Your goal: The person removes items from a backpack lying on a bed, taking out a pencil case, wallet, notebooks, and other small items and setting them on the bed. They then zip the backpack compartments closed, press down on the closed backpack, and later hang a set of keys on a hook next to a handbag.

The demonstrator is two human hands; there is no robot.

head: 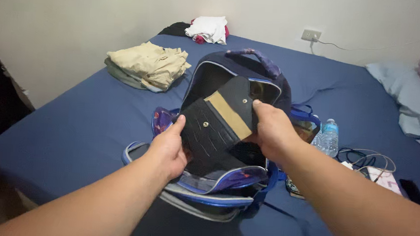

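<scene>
Head cam: a black wallet (pixel 219 128) with its flap open is gripped by the left hand (pixel 168 149) and right hand (pixel 270 132), held right above the open navy backpack (pixel 214 192) on the blue bed (pixel 71 133).

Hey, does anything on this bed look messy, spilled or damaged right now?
Nothing is spilled or visibly damaged. The black wallet, held by the left hand and right hand over the open backpack, has its flap open. The cables beside the water bottle lie in a loose tangle; the folded clothes sit neatly.
</scene>
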